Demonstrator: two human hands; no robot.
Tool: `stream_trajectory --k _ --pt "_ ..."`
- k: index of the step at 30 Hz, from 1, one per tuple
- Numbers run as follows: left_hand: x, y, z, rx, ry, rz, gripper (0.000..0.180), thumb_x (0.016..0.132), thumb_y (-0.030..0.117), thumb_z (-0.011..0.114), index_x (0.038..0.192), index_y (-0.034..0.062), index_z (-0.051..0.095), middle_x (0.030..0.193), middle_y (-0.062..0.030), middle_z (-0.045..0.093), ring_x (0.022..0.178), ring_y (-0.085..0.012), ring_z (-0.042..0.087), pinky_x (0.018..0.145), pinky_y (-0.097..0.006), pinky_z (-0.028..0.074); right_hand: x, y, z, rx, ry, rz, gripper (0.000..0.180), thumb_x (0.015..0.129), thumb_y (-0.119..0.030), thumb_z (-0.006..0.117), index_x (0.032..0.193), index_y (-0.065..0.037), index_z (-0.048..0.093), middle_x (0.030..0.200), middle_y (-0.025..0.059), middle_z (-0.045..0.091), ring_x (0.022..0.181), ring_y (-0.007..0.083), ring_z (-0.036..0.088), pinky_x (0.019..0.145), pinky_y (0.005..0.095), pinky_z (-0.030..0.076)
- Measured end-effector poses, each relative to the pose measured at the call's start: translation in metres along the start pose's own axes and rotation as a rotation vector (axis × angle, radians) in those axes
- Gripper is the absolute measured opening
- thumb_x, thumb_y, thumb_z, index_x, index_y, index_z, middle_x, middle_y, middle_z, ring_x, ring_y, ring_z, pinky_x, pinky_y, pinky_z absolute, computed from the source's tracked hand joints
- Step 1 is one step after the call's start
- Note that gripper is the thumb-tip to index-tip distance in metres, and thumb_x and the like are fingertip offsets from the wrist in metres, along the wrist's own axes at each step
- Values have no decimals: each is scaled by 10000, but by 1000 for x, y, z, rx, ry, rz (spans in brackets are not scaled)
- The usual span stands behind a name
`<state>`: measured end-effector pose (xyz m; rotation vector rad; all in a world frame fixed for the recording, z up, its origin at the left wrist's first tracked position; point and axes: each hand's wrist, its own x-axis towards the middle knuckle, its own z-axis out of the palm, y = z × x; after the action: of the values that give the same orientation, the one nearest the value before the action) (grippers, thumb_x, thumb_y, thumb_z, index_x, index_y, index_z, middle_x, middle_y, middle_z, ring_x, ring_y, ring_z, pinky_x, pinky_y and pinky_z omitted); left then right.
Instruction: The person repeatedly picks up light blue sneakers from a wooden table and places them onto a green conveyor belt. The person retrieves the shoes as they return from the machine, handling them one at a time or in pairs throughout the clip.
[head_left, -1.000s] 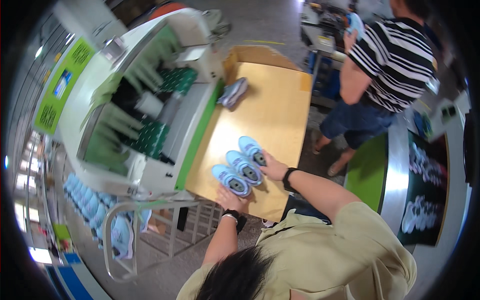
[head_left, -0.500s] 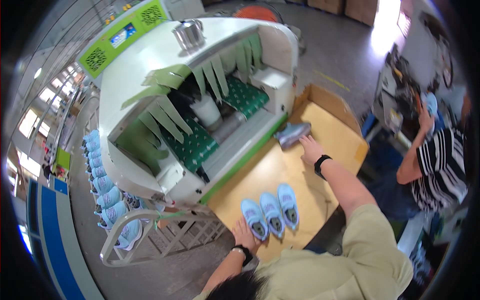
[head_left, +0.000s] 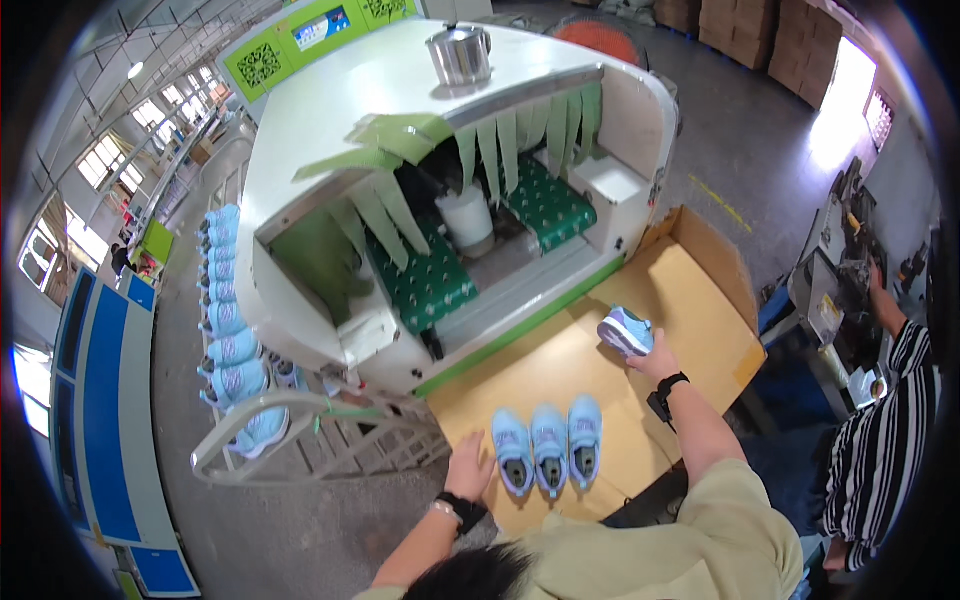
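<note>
My right hand [head_left: 655,360] is closed on one end of a light blue sneaker [head_left: 625,332], tilted so that its white and purple sole edge shows, over the right half of the tan board table [head_left: 690,310]. Three more light blue sneakers stand side by side nearer me: a left one [head_left: 511,450], a middle one [head_left: 549,450] and a right one [head_left: 585,440], toes pointing away. My left hand [head_left: 470,467] rests on the table just left of that row, fingers loosely apart and holding nothing.
Beyond the table stands a white machine [head_left: 345,100] with green strip curtains and two green pads [head_left: 550,212]; a steel pot [head_left: 460,58] sits on top. Blue sneakers [head_left: 228,320] line a rack at left, beside a metal rail [head_left: 300,400]. A co-worker in stripes [head_left: 880,430] is at right.
My right hand has gripped the sneaker and drawn it nearer, turning it. My left hand has shifted left, off the row of sneakers. The view has swung, and the co-worker's arm has moved.
</note>
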<state>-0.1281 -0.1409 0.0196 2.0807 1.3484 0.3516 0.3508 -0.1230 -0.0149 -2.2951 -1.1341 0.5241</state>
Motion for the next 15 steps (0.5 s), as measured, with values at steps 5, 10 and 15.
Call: stream_trajectory --k 5,10,15 --pt "32 77 -52 -478 -7 84 730 878 300 782 1461 -2 462 1473 -219 508 1372 -323 486 1143 -390 370 -111 -40 -1 49 194 -418 598 659 -234 885 1129 -21 584 1021 213 638 985 443 589 837 497 490" --pt "27 133 -73 -960 -413 260 1069 787 218 854 1609 52 191 1595 -205 352 1493 -276 322 1192 -416 280 -185 -145 -47 79 210 -923 649 654 -129 859 1230 -89 561 1232 123 637 1165 376 548 1033 452 421" --pt "-12 149 -73 -707 -217 354 885 804 125 783 1556 14 329 1503 -194 470 1410 -269 439 1164 -375 328 -229 -155 -8 265 460 -545 885 693 -68 829 1457 -80 383 1486 237 443 1324 447 453 1161 489 314"
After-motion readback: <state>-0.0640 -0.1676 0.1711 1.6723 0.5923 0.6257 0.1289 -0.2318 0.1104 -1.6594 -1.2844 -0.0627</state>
